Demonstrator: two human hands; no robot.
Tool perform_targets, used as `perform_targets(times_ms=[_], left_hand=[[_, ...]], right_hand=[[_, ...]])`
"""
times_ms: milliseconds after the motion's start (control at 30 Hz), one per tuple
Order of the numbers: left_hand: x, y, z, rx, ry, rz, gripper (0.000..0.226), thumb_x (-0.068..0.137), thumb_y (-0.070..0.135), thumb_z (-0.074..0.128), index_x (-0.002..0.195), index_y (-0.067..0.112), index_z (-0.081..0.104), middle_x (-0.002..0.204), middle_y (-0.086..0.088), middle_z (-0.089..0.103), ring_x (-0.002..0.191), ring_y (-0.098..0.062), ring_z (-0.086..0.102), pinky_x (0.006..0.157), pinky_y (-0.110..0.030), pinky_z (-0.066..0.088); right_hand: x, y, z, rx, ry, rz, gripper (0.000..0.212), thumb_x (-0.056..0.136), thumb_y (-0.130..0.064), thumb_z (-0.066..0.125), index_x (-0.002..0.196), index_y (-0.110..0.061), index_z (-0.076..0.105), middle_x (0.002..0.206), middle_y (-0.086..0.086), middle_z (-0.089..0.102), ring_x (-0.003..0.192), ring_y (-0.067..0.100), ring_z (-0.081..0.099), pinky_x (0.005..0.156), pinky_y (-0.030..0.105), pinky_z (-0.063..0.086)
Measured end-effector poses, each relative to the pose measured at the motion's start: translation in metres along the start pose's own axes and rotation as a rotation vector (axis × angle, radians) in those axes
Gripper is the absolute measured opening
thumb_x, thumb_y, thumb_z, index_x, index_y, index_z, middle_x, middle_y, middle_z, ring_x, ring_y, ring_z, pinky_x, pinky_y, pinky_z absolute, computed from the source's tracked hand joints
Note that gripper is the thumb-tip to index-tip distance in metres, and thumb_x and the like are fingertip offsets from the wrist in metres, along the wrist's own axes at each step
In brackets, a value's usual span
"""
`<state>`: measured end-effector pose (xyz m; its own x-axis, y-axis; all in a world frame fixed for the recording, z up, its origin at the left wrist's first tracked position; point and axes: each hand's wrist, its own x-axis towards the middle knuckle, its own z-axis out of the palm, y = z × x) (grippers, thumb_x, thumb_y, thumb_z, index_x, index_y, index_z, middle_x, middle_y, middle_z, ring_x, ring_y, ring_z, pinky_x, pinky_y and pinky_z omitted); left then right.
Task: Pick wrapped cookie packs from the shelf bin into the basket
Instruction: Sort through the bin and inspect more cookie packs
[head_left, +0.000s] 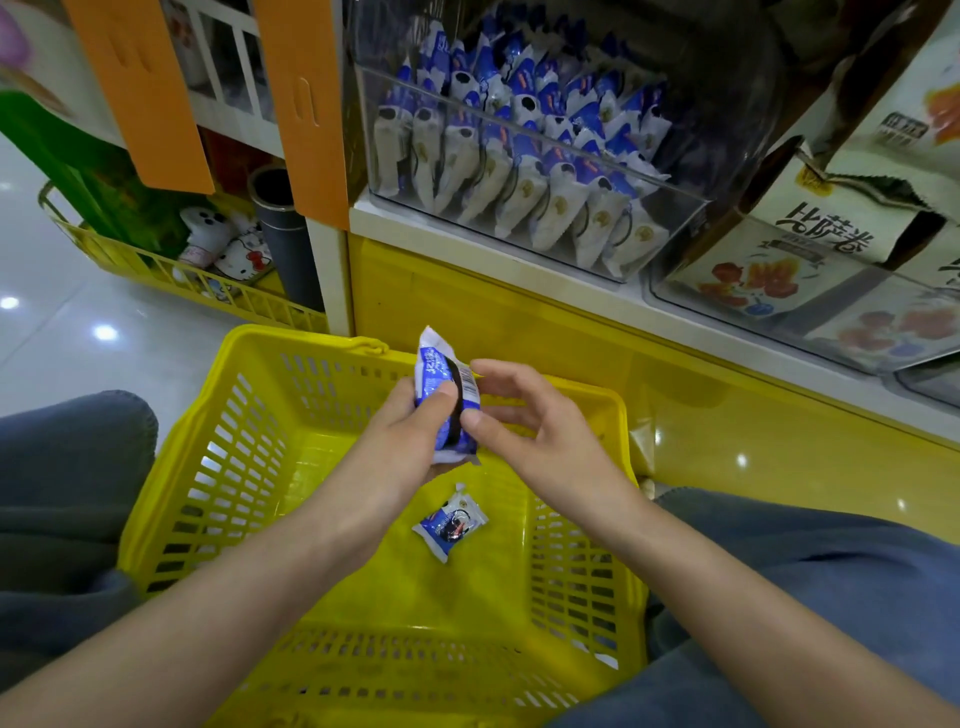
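My left hand (410, 436) grips a blue and white wrapped cookie pack (441, 384) upright over the yellow basket (171, 499). My right hand (524, 421) is beside it, thumb and forefinger touching the pack's right edge, the other fingers relaxed. One more cookie pack (449, 522) lies on the basket floor below the hands. The clear shelf bin (675, 208) above holds several rows of the same packs (519, 145).
The basket sits on the floor between my knees, against the yellow shelf base (519, 322). Right of the bin is another clear bin with snack boxes (810, 249). To the left stands a yellow wire rack with toys (223, 244), and orange panels (306, 104) hang overhead.
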<state>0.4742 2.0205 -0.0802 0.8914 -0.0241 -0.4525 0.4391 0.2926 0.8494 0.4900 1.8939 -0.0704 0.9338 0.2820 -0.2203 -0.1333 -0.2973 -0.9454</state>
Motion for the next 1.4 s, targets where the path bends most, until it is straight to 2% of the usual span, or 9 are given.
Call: perform_targets(times_ms=[100,267,400,533,600,700,1000,1167,1400], left_hand=[[0.002,-0.001,-0.002,0.043,0.076,0.064,0.011,0.097,0.023,0.043,0.103,0.024,0.053,0.107,-0.002,0.065,0.093,-0.015,0.065,0.084,-0.033,0.052],[0.004,0.001,-0.003,0.112,0.056,0.113,0.029,0.094,0.013,0.047,0.123,0.015,0.043,0.111,-0.003,0.064,0.097,-0.016,0.063,0.082,-0.031,0.05],[0.001,0.001,-0.008,0.202,-0.007,0.232,0.052,0.085,-0.003,0.058,0.129,0.016,0.037,0.111,0.006,0.061,0.091,0.005,0.062,0.077,-0.015,0.051],[0.0,0.007,-0.019,0.621,0.065,0.475,0.084,0.077,0.009,0.071,0.143,0.031,0.022,0.146,0.004,0.032,0.132,-0.004,0.033,0.102,-0.011,0.031],[-0.003,0.011,-0.022,0.884,0.016,0.635,0.075,0.078,0.018,0.071,0.139,0.035,0.031,0.144,0.008,0.036,0.135,-0.003,0.027,0.101,-0.005,0.025],[-0.003,0.011,-0.024,1.042,-0.079,0.671,0.045,0.082,0.028,0.065,0.125,0.03,0.051,0.123,0.012,0.054,0.12,-0.006,0.046,0.098,-0.023,0.038],[0.003,0.004,-0.015,0.585,-0.066,0.326,0.04,0.072,0.05,0.055,0.102,0.023,0.055,0.084,0.001,0.059,0.061,-0.003,0.057,0.049,-0.017,0.046],[0.001,-0.001,-0.007,0.433,-0.146,0.231,0.013,0.087,0.019,0.057,0.094,0.027,0.049,0.086,-0.007,0.058,0.068,-0.014,0.064,0.06,-0.03,0.056],[0.002,-0.003,-0.01,0.601,-0.091,0.289,0.012,0.096,0.016,0.045,0.102,0.018,0.054,0.089,-0.004,0.067,0.078,-0.017,0.068,0.075,-0.039,0.056]], right_hand=[[-0.002,0.0,0.005,0.053,-0.045,0.036,0.041,0.082,-0.009,0.066,0.116,-0.021,0.047,0.111,-0.009,0.057,0.102,0.009,0.058,0.082,0.017,0.05],[-0.004,-0.001,0.008,0.048,-0.044,0.035,0.042,0.079,-0.008,0.07,0.116,-0.016,0.051,0.108,-0.003,0.062,0.091,0.011,0.062,0.081,0.022,0.051],[-0.001,-0.003,0.002,-0.032,0.011,0.007,0.036,0.077,-0.007,0.071,0.099,-0.029,0.055,0.093,-0.012,0.063,0.08,0.004,0.061,0.072,0.015,0.048],[0.002,-0.01,-0.01,-0.108,-0.035,-0.003,0.036,0.076,-0.005,0.07,0.101,-0.028,0.058,0.09,-0.017,0.062,0.074,-0.005,0.056,0.068,0.011,0.046],[0.003,-0.013,-0.013,-0.16,-0.042,-0.007,0.038,0.075,-0.004,0.068,0.102,-0.029,0.057,0.088,-0.016,0.062,0.073,-0.004,0.055,0.066,0.015,0.045],[0.003,-0.012,-0.014,-0.11,-0.011,0.017,0.044,0.077,0.002,0.063,0.111,-0.023,0.049,0.091,-0.006,0.058,0.077,0.006,0.055,0.07,0.023,0.047],[-0.001,-0.006,-0.006,0.147,0.066,0.098,0.043,0.085,-0.02,0.063,0.123,-0.012,0.046,0.107,0.001,0.065,0.1,0.011,0.06,0.081,0.013,0.046],[0.0,-0.003,-0.007,0.19,0.032,0.119,0.03,0.093,-0.023,0.051,0.118,-0.009,0.055,0.091,-0.002,0.066,0.077,0.001,0.063,0.068,0.015,0.05],[0.001,-0.001,-0.006,0.04,0.048,0.048,0.023,0.092,-0.017,0.052,0.115,-0.016,0.058,0.107,0.007,0.065,0.086,0.007,0.063,0.082,0.024,0.053]])
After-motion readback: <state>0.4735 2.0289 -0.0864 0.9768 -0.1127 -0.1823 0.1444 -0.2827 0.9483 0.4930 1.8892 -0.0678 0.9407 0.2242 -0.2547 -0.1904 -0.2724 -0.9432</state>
